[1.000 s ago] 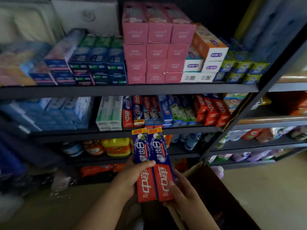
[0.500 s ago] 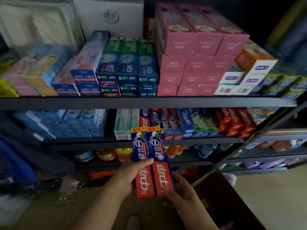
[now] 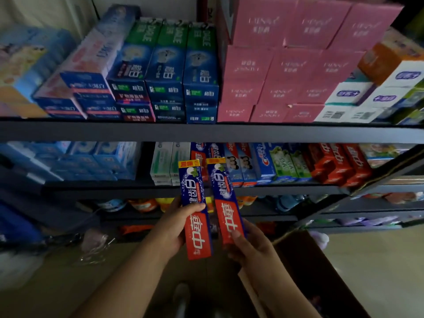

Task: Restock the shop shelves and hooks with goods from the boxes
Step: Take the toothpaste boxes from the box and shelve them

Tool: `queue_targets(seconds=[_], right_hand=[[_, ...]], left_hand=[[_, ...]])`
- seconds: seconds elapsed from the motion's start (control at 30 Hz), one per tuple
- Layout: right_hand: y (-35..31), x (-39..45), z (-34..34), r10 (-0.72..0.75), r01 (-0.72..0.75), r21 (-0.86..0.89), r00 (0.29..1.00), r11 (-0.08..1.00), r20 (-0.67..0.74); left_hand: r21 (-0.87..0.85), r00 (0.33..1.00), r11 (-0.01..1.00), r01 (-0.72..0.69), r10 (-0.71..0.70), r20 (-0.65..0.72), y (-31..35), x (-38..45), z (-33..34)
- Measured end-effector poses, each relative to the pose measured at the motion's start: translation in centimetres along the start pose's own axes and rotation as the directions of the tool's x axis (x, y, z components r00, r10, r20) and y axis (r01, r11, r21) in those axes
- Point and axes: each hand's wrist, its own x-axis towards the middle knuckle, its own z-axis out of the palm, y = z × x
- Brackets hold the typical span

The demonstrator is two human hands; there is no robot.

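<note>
Two toothpaste boxes split apart below the middle shelf [image 3: 275, 188].
The left hand [image 3: 171, 232] grips the left box [image 3: 196, 211], the right hand [image 3: 249, 245] the right box [image 3: 226, 203]; a gap has opened between them, ready for shelving singly.

Two toothpaste boxes [image 3: 196, 210], blue over red w/ yellow tops and white lettering, near centre; pink cartons [image 3: 284, 65] far right, green-and-blue boxes [image 3: 165, 65] far left, on dark grey shelving [image 3: 206, 131].
</note>
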Motion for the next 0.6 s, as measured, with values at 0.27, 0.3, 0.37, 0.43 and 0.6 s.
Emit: queue_targets(seconds=[0.27,0.3,0.37,0.43,0.6], right_hand=[[-1.4,6.5,-0.1,-0.070,0.070,0.009,0.998,0.998,0.008],[-1.4,7.2,0.1,-0.075,0.075,-0.013,0.997,0.997,0.002],[-1.1,8.2,0.4,-0.075,0.074,-0.068,0.997,0.995,-0.009],[-0.8,9.0,0.6,-0.063,0.059,-0.126,0.998,0.990,-0.030],[-1.0,10.9,1.8,-0.098,0.082,-0.098,0.979,0.992,-0.176]], left_hand=[[-0.031,0.999,0.999,-0.025,0.024,-0.030,-1.4,0.2,-1.3],[-0.036,0.999,0.999,-0.033,0.032,-0.008,-1.5,0.0,-1.3],[-0.035,0.998,0.998,-0.055,0.055,0.017,-1.9,0.0,-1.3],[-0.047,0.998,0.997,-0.055,0.056,0.020,-2.4,0.1,-1.3],[-0.080,0.998,0.995,-0.066,0.067,0.009,-4.2,0.6,-1.3]])
